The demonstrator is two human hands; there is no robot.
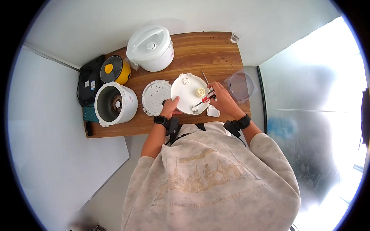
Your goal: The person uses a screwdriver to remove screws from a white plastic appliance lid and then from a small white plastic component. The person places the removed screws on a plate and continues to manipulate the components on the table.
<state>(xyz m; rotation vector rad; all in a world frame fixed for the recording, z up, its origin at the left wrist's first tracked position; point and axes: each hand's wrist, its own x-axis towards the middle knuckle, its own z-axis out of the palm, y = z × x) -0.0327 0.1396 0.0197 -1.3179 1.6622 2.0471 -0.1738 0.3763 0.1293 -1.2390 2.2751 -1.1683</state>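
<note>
My right hand (pixel 221 99) is closed around the red-and-black handle of a screwdriver (pixel 206 99). Its shaft slants down to the left, with the tip at or just above a small white bracket near the lower edge of a round white plastic base (pixel 185 95). My left hand (pixel 169 107) grips that base at its lower left rim, thumb on top. A cream-coloured round knob-like part (pixel 200 92) sits on the base, right of its middle. Just left of it, partly under the base's edge, lies a round pale perforated plate (pixel 155 94).
An open white rice cooker body (pixel 127 103) stands at left, near a yellow pot (pixel 124 73) and a black case (pixel 88 82). A lidded white rice cooker (pixel 160 57) stands at the back. At right are a clear plastic tub (pixel 239 86) and a small white piece (pixel 213 111).
</note>
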